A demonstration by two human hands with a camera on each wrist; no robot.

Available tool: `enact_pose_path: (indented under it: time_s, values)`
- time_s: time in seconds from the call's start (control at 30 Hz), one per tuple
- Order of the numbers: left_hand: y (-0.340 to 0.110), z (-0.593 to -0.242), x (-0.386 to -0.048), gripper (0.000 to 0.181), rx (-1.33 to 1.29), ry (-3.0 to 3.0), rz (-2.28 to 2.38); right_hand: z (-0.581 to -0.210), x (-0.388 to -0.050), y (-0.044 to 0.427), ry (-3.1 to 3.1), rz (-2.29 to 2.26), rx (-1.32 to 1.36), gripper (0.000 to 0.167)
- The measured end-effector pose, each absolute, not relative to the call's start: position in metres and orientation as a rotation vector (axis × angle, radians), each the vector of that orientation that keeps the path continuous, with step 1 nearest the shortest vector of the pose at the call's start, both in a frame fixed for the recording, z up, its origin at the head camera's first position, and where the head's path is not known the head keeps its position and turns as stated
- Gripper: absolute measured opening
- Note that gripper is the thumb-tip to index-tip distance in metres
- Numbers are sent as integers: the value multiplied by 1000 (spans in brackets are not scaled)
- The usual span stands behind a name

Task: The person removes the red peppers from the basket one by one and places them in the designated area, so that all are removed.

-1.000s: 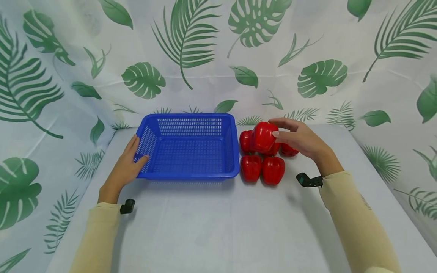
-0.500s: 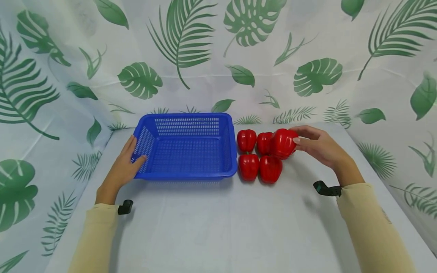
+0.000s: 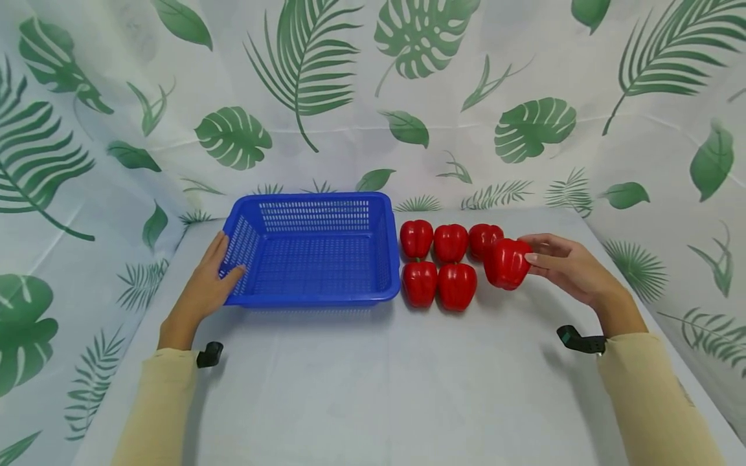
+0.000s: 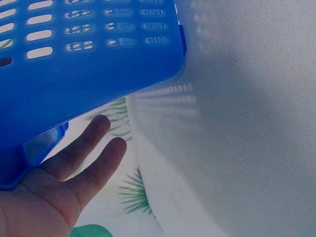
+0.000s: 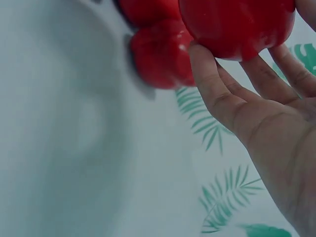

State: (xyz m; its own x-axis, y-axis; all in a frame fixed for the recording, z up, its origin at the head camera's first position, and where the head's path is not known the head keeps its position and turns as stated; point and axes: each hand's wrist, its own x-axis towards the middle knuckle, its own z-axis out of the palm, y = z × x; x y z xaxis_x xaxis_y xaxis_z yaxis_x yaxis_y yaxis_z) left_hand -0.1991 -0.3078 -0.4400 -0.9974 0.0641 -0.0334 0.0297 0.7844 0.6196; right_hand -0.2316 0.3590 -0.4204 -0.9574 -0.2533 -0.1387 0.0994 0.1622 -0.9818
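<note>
My left hand (image 3: 201,288) holds the left rim of a blue plastic basket (image 3: 309,301). Its thumb lies over the inner side of the rim, and two fingers (image 4: 101,165) stretch out loosely below the basket wall (image 4: 98,74) in the left wrist view. With the right hand (image 3: 574,268) I grip a red bell pepper (image 3: 506,264), held above the table in front of another red pepper (image 3: 484,239). In the right wrist view, fingertips press the held pepper (image 5: 242,24) from below; its top is cut off by the frame.
Several red bell peppers (image 3: 456,287) stand in two rows right of the basket. The white table (image 3: 350,388) carries all of it. Behind and beside hangs a white cloth (image 3: 350,155) with green leaf prints.
My right hand has carried the held pepper rightward and toward me from above the other peppers, uncovering those in the back row. The left hand has stayed at the basket rim.
</note>
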Motion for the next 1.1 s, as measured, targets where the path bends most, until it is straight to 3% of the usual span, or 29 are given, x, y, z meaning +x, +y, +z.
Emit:
enact_pose_path:
  time_s: [0.43, 0.73, 1.1]
  values:
    - [-311, -442, -196, 85, 61, 2914, 1019, -460, -226, 362, 2189, -1705, -187, 35]
    - [-314, -444, -198, 84, 67, 2922, 1024, -468, -228, 355, 2242, -1596, -167, 59]
    - [-320, -444, -197, 85, 65, 2898, 1113, -471, -227, 349, 2240, -1607, -170, 65]
